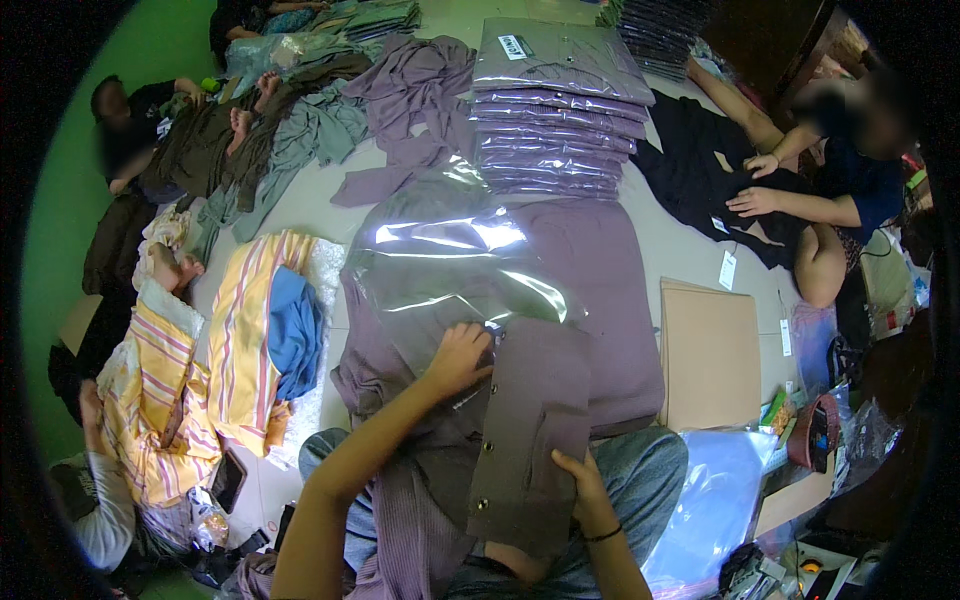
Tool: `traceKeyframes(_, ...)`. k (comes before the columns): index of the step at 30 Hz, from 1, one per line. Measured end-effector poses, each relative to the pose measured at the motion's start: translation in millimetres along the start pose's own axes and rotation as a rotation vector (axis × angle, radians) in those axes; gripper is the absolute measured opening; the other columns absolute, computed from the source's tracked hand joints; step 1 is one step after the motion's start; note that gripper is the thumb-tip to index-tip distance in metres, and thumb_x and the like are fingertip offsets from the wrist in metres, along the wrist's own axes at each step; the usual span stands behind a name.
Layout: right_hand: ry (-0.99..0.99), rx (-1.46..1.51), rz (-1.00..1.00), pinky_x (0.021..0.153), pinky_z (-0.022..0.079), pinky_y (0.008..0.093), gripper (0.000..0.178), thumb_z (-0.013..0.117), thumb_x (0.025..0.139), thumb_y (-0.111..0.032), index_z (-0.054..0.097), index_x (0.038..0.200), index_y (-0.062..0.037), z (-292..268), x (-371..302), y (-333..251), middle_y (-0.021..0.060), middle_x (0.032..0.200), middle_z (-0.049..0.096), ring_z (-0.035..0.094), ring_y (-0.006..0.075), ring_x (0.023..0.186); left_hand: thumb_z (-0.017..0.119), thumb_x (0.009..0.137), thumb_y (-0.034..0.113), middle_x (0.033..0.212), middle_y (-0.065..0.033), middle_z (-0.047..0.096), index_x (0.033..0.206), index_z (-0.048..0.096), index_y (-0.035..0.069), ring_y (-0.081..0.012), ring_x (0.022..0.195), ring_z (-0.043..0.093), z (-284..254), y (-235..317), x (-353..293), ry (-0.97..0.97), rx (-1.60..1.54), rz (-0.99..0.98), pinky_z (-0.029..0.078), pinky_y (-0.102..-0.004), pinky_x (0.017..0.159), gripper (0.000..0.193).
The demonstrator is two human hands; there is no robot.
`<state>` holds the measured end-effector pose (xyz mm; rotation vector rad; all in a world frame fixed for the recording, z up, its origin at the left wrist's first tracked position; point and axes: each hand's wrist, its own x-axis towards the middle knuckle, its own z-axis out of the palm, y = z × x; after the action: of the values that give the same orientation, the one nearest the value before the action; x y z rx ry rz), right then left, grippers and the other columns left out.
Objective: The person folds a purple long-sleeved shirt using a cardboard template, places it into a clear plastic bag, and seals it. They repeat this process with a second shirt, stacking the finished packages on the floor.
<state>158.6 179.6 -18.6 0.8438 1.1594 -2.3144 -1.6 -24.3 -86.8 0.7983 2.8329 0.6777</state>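
A folded mauve-brown buttoned garment [530, 430] lies over my lap, its row of snaps facing up. My right hand [583, 492] grips its lower right edge, thumb on top. At its upper left corner, my left hand [460, 358] has its fingers bent on the edge of a clear plastic bag [450, 250]. The far end of the garment meets the bag's near end; whether it is inside I cannot tell. Beneath the bag spread more mauve garments [600, 270]. Ribbed mauve cloth [420, 535] hangs over my left leg.
Ahead stands a stack of bagged garments [560, 140]. Brown cardboard sheets [710, 350] and clear bags [705, 500] lie to the right, striped yellow clothes [245, 330] and a phone [228, 480] to the left. Other people sit around, one handling a black garment [700, 180].
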Motion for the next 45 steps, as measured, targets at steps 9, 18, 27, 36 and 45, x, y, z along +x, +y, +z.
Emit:
traceKeyframes(9,0.088,0.108,-0.121,0.085,0.039,0.0364,0.054,0.058,0.074,-0.005,0.032,0.122,-0.0067,-8.8,-2.7,0.6,0.0094,0.11,0.047,0.046,0.0234,0.101,0.061,0.068,0.017,0.081,-0.0071,0.057,0.075,0.061,0.007,-0.0256,0.083,0.051,19.3,-15.4,-2.2,0.177,-0.193,0.051,0.041,-0.0365,0.073,0.012)
traceKeyframes(18,-0.148,-0.121,0.066,0.085,0.038,0.0318,0.055,0.06,0.073,-0.009,0.034,0.122,-0.0045,-5.3,-15.0,-9.4,0.009,0.111,0.048,0.047,0.0219,0.1,0.06,0.071,0.011,0.075,-0.0093,0.058,0.078,0.062,0.001,-0.0212,0.063,0.054,-11.0,11.0,-4.1,0.364,-0.595,-0.276,0.043,-0.0281,0.061,0.012)
traceKeyframes(27,-0.282,-0.29,0.056,0.087,0.037,0.0287,0.054,0.06,0.073,-0.012,0.037,0.121,-0.0003,4.0,-21.3,-31.4,0.0081,0.112,0.048,0.046,0.0177,0.103,0.059,0.075,0.012,0.074,-0.01,0.056,0.082,0.061,0.001,-0.022,0.065,0.054,-68.5,69.2,-44.0,0.282,-0.429,0.041,0.043,-0.0289,0.059,0.013)
traceKeyframes(36,-0.239,-0.142,-0.081,0.086,0.037,0.0282,0.051,0.059,0.077,-0.014,0.035,0.121,-0.0017,43.2,-29.3,-19.2,0.0088,0.11,0.048,0.046,0.0175,0.102,0.058,0.075,0.014,0.072,-0.0107,0.054,0.084,0.06,0.002,-0.0252,0.066,0.055,-106.8,151.7,-96.0,0.121,-0.427,0.197,0.043,-0.0302,0.056,0.014)
traceKeyframes(45,-0.204,-0.231,-0.542,0.085,0.037,0.0289,0.052,0.062,0.073,-0.007,0.037,0.119,-0.0022,35.4,-38.0,-16.4,0.0079,0.109,0.048,0.047,0.0158,0.098,0.066,0.07,0.016,0.114,-0.0158,0.043,0.121,0.033,0.0,-0.0241,0.106,0.041,-113.7,161.6,-129.5,0.715,-0.574,-0.295,0.029,-0.034,0.092,0.062)
